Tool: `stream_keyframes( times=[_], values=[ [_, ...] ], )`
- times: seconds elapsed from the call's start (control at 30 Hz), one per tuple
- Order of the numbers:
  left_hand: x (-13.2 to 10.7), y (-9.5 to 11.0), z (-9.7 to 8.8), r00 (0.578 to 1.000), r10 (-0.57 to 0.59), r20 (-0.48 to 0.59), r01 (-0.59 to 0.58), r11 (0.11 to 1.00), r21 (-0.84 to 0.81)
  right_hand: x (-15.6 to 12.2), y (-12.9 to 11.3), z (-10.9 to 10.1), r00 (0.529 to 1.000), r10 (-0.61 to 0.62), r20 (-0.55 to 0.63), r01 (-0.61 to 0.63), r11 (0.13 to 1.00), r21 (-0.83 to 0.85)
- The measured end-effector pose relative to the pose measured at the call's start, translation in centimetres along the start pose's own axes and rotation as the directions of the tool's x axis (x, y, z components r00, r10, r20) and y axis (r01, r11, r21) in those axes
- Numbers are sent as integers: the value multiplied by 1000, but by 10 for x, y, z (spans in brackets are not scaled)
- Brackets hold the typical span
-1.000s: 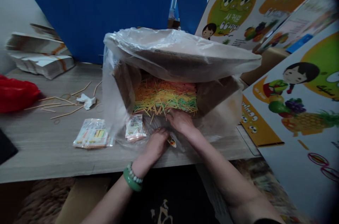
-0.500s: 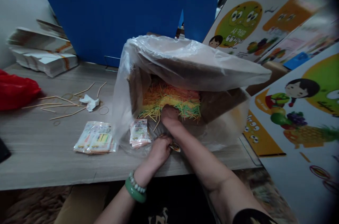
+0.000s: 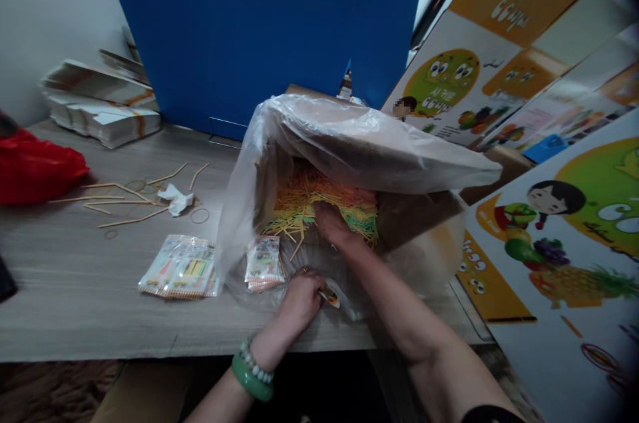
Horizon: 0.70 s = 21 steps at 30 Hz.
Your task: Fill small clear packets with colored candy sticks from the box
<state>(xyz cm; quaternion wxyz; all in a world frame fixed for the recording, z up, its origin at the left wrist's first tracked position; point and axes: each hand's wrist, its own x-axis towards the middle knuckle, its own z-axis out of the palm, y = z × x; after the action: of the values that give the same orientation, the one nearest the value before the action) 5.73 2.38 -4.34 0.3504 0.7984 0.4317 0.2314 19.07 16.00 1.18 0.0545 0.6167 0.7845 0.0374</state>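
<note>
Cardboard box [image 3: 407, 220] is the big one here, sitting around and beyond the right hand [image 3: 333, 224], long axis running left to right, mouth facing the person. Cloudy plastic [image 3: 344, 113] drapes over its rim, so the outer walls are hazy or hidden. Heap of coloured sticks [image 3: 344, 200] inside, right where the right fingers go in: orangey-pink past them, yellow around them, green off to their right. They point every which way, with a few ends poking toward the person, left of those fingers. Right fingertips are down in the heap, so I can't tell how spread they are or whether they've got any sticks. Flat packets [image 3: 182, 266] lie well left of the left hand [image 3: 302, 300]; a smaller packet stack [image 3: 264, 260] is just left of its fingers, long side running away from the person. Left fingers are curled snugly round a small printed packet [image 3: 331, 296]. Only one end shows, angled right and slightly toward the person; the rest is under the hand.
</note>
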Motion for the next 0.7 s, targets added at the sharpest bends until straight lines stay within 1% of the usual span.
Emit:
stream_keyframes(
  times=[0.07, 0.13, 0.27, 0.33, 0.43, 0.5, 0.53, 0.57, 0.6, 0.63, 0.67, 0.7],
  values=[
    [0, -1, 2, 1000, -1, -5, 1, 1000, 11, 9, -2, 0, 1000, -3, 6, 4, 1000, -18],
    [1, -1, 2, 1000, -4, -7, 4, 1000, 23, 13, -4, 0, 1000, 3, -28, -4, 999, -31],
    [1, 2, 0, 1000, -11, -4, 11, 999, 36, 7, -1, -2, 995, -21, -98, 13, 997, -81],
    [1, 3, -1, 1000, -14, -5, 14, 999, 30, 4, 4, -4, 994, -5, -110, -3, 998, -69],
    [0, 4, -1, 1000, -13, -12, 14, 1000, 17, 4, 14, -10, 988, 66, -140, -67, 998, -3],
    [-1, 5, -3, 1000, -14, -15, 14, 1000, -11, 3, 22, -11, 978, 133, -163, -132, 991, 21],
    [-3, 6, -5, 1000, -20, -18, 19, 999, -42, 2, 25, -11, 968, 185, -172, -174, 982, 76],
    [-4, 7, -8, 999, -27, -24, 25, 996, -87, 0, 28, -9, 954, 243, -177, -211, 961, 180],
    [-6, 9, -12, 999, -35, -35, 30, 989, -146, -3, 30, -5, 939, 298, -174, -228, 915, 333],
    [-9, 10, -18, 998, -45, -54, 33, 976, -217, -7, 31, 0, 926, 342, -162, -216, 828, 518],
    [-11, 11, -24, 995, -58, -77, 33, 956, -292, -12, 31, 6, 918, 369, -143, -172, 697, 696],
    [-13, 12, -30, 992, -75, -99, 34, 931, -363, -17, 32, 12, 915, 384, -127, -111, 541, 833]
  ],
)
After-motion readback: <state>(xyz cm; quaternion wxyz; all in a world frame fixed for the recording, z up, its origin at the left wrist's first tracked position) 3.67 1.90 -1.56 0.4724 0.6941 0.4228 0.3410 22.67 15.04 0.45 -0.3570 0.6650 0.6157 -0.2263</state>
